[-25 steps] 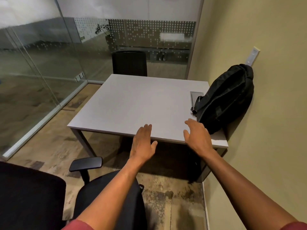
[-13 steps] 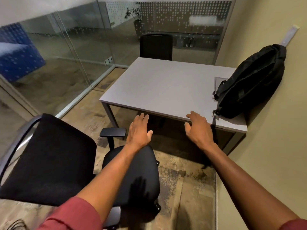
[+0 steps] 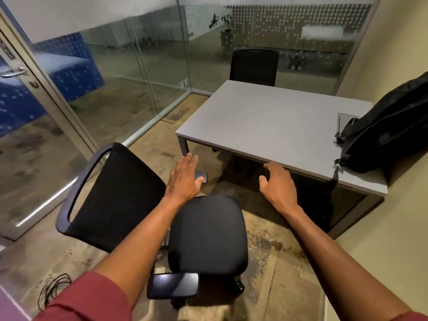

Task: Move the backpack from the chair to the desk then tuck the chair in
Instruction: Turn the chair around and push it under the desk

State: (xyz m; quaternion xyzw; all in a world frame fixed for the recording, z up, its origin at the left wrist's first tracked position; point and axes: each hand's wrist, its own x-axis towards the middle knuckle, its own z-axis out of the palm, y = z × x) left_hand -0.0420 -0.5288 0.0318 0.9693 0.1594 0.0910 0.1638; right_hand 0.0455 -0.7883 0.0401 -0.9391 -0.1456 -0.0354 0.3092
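The black backpack [image 3: 389,126] leans against the wall on the right end of the grey desk [image 3: 266,126]. A black office chair [image 3: 208,232] stands in front of the desk, its seat bare and its backrest [image 3: 115,195] turned to the left. My left hand [image 3: 184,179] hovers open above the gap between backrest and seat, over the far armrest. My right hand [image 3: 278,184] is open too, fingers spread, just below the desk's front edge and to the right of the seat. Neither hand touches anything.
A second black chair [image 3: 253,67] stands behind the desk. Glass walls run along the left and back, with a glass door [image 3: 27,126] at the far left. A black cable [image 3: 54,290] lies on the floor at lower left. The right wall [image 3: 398,228] is close by.
My view has swung left and down, bringing the whole chair into sight. Both hands have drawn back from the desk's edge toward the chair.
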